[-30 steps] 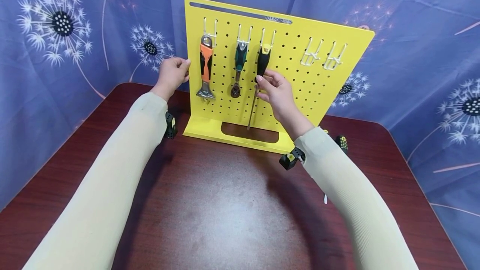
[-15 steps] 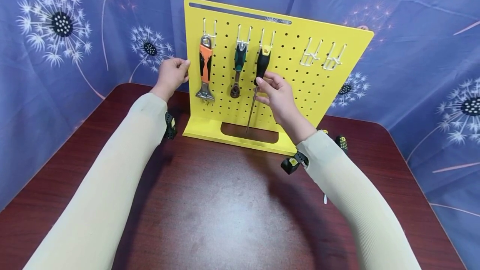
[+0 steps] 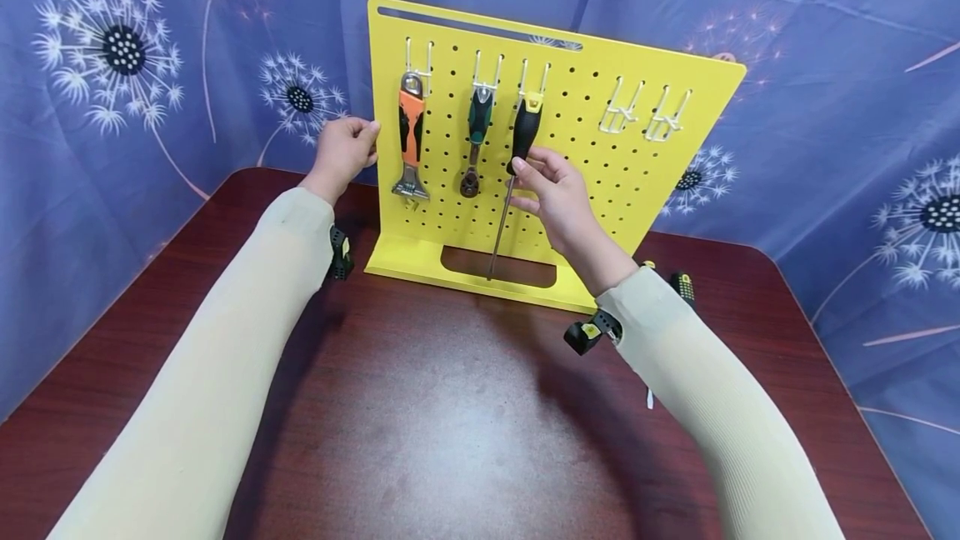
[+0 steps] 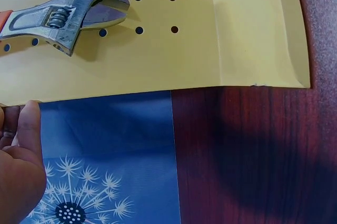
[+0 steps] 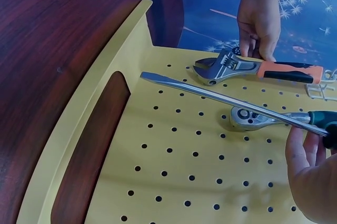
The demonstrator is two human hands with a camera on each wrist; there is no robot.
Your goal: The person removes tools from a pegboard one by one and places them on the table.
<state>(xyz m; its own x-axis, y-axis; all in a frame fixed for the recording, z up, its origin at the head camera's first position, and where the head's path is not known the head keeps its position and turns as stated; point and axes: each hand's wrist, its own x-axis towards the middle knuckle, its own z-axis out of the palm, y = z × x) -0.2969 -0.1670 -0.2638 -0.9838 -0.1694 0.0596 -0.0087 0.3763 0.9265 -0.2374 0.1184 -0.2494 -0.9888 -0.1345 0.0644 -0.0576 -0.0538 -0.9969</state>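
The screwdriver (image 3: 524, 136) is near the centre of the head view, in front of the yellow pegboard (image 3: 630, 65), its yellow end up at a white hook (image 3: 545, 77); whether it is fully seated there I cannot tell. The right hand (image 3: 557, 194) pinches the lower end of its black handle between thumb and fingers, while the left hand (image 3: 345, 152) pinches the board's edge at centre left. I'd expect a fairly light, rigid tool: the thick handle should give good purchase, whereas the slim metal shaft (image 5: 221, 98) looks slippery (nothing about it seems fragile). Low on the handle is a sensible hold, since the yellow end stays uncovered. Compared with a second ago, the tip has swung lower in the frame, towards the base's front lip; the right hand sits slightly lower, the left looks unchanged.
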